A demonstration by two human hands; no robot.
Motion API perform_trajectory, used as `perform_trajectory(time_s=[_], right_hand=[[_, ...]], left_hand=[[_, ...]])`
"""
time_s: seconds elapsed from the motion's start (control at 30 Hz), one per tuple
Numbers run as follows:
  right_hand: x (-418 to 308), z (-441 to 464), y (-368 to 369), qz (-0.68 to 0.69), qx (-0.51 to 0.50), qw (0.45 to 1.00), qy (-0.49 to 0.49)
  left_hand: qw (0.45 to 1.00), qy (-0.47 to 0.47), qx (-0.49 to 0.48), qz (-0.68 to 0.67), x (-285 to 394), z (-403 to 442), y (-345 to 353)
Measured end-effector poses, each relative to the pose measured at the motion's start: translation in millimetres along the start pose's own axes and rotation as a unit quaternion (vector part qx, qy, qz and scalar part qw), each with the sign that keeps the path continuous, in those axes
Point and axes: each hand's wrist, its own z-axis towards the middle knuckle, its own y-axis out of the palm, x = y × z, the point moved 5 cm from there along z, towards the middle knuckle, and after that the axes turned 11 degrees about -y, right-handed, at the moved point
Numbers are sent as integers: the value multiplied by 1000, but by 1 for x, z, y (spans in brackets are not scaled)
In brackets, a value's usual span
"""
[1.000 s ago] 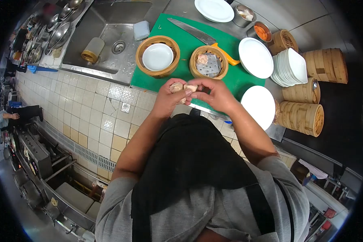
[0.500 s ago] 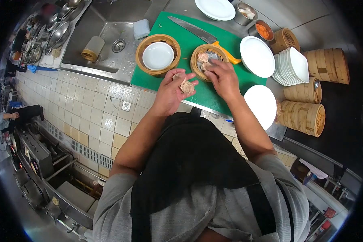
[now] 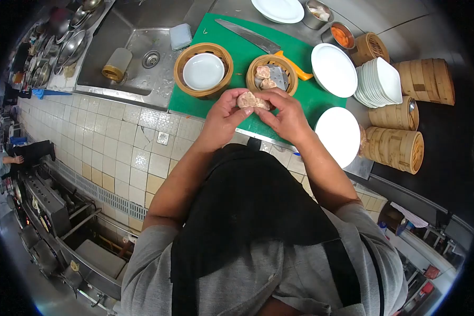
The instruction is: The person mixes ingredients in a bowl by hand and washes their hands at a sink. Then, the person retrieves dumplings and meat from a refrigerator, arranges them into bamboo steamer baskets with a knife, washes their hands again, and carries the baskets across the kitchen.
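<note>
Just in front of the small bamboo steamer, both my hands meet around pale pink, meat-filled dumplings. My left hand [image 3: 221,118] pinches a dumpling [image 3: 246,99] between thumb and fingers. The fingers of my right hand [image 3: 288,117] close on a second dumpling [image 3: 262,104] pressed beside it. Two more dumplings [image 3: 266,78] sit on the left side of the small bamboo steamer [image 3: 292,87], on a grey perforated liner [image 3: 279,79]. To its left, a larger bamboo steamer [image 3: 180,73] holds a white bowl [image 3: 203,71].
A large knife [image 3: 253,38] with a yellow handle lies on the green cutting board [image 3: 208,34]. White plates [image 3: 334,71], stacked dishes [image 3: 376,87] and more bamboo steamers [image 3: 392,150] stand to the right. A sink [image 3: 137,42] is at left; another person [image 3: 16,158] stands far left.
My right hand has drawn back from the small steamer to meet my left hand. Two dumplings still sit in the steamer, and the liner there shows more openly.
</note>
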Motion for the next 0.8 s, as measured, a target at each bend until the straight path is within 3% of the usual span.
perform_trajectory(time_s=[0.27,0.33,0.4,0.43,0.47,0.53,0.6,0.63,0.7,0.8], right_hand=[[-15,-6,-3,-53,29,993,97],[-16,-4,-12,-46,8,994,99],[-8,-3,-13,80,-90,981,150],[-5,-2,-17,80,-91,981,149],[-3,-2,-18,113,-106,977,145],[5,0,-24,147,-122,972,139],[18,13,-45,31,-43,995,82],[26,19,-47,31,-44,995,82],[49,31,-61,-118,19,985,122],[77,41,-49,-163,-1,976,145]], left_hand=[[993,41,85,68,-3,-9,7],[999,-11,36,22,-6,-6,4],[998,-46,7,-30,-9,-7,0],[993,-81,-21,-82,-12,-8,-1],[993,-80,-19,-82,-12,-8,-4],[970,-84,-98,-205,-10,-9,-2],[975,-64,-69,-203,-8,-9,-8],[978,-46,-40,-201,-8,-10,-12],[982,-52,-19,-178,-11,-12,-16],[986,-59,5,-153,-18,-13,-17]])
